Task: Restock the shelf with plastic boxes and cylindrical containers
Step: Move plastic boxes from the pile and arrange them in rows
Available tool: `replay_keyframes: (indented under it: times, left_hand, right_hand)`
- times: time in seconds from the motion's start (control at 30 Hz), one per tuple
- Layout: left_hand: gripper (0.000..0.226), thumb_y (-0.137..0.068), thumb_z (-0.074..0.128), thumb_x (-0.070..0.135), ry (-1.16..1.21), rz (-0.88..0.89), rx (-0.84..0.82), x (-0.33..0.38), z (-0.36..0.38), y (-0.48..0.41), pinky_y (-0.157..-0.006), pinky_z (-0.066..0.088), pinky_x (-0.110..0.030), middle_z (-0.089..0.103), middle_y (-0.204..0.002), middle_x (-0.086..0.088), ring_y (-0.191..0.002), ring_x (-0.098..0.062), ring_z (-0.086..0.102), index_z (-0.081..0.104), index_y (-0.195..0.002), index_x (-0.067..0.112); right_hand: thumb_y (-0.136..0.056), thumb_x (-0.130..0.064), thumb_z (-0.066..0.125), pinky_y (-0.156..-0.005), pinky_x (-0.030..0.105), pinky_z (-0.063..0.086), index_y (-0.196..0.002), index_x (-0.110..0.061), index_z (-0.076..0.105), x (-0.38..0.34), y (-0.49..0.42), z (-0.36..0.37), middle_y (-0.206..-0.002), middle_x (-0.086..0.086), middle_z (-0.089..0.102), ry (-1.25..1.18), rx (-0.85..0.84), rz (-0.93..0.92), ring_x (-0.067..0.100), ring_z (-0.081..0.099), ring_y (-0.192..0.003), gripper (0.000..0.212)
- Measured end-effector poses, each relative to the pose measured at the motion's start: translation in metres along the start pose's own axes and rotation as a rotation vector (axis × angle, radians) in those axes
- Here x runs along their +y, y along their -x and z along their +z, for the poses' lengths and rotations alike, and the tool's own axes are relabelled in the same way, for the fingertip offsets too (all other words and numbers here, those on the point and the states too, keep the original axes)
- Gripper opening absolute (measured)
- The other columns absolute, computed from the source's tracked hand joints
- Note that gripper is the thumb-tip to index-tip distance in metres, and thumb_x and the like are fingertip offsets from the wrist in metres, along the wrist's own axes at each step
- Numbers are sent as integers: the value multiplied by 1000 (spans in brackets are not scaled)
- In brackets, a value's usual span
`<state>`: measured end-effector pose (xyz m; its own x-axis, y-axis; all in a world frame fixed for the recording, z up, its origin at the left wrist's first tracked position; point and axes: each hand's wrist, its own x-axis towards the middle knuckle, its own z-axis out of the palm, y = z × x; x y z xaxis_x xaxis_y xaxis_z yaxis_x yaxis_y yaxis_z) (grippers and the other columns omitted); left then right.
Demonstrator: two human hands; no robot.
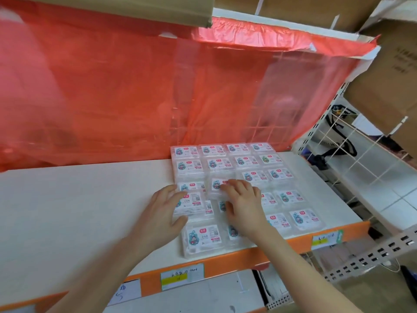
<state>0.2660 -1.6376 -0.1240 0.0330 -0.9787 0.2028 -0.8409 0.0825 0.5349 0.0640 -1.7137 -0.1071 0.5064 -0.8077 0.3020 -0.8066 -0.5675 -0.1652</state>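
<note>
**Both hands down among the boxes**

Your left hand (pixel 164 208) is half open, fingers and thumb bracketing the left side of one box (pixel 191 203); the blur leaves it unclear whether you actually grip it. Your right hand (pixel 243 204) lies spread and flat, palm down, its fingertips on a tilted box (pixel 215 188) in the middle of the group and holding nothing.

The shelf (pixel 79 211) is a smooth white board with an orange front edge carrying paper tags (pixel 180 276). A thin, wrinkled red plastic sheet (pixel 112 86) hangs behind it, brown cardboard cartons (pixel 293 10) sit above, and a white wire grid (pixel 352 154) closes the right side.

The boxes (pixel 248 161) are flat, clear plastic squares with rounded corners and printed labels. They lie in rows on the right half of the shelf, from the sheet to the front edge.
</note>
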Motion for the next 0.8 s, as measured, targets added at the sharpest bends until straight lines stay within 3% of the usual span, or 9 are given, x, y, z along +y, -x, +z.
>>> replay_keyframes:
  times: [0.07,0.17,0.27,0.37,0.53,0.8]
  left_hand:
    - [54,-84,62,26,-23,16,24,2,2,1,-108,18,-22,29,-146,-1,-134,-14,21,44,-135,22]
    - [51,-84,62,26,-51,46,43,6,6,2,-109,19,-26,32,-145,-2,-135,-16,22,47,-133,19]
    - [50,-85,62,26,-76,58,56,9,9,2,-110,19,-28,34,-144,-2,-134,-17,23,49,-132,18]
    - [47,-84,64,22,-90,65,70,10,10,0,-109,23,-32,40,-140,-6,-133,-22,29,53,-129,14]
    - [44,-84,64,19,-91,67,81,10,11,-1,-108,27,-36,44,-137,-7,-131,-25,32,55,-127,12]
    - [43,-86,61,22,-92,76,76,8,11,-2,-108,25,-33,43,-137,-5,-132,-22,30,54,-128,14]
  right_hand:
    - [-58,0,74,-74,47,49,-106,-6,67,-10,9,1,-107,15,65,16,46,-17,38,62,-95,49]
    - [-61,-6,77,-76,50,54,-108,2,64,-20,20,7,-109,23,63,2,39,-47,42,62,-96,50]
    - [-79,-19,67,-95,53,43,-123,2,54,-20,21,9,-126,25,53,7,-25,-22,43,49,-117,51]
    - [-95,-36,42,-111,43,21,-143,-11,31,-14,16,11,-149,12,27,43,-134,27,28,20,-139,55]
    - [-97,-38,34,-113,41,14,-146,-21,19,-2,10,14,-155,1,10,53,-209,27,17,4,-143,55]
    - [-96,-38,35,-111,53,9,-145,-30,19,10,2,17,-156,-4,5,8,-228,76,20,0,-143,52]
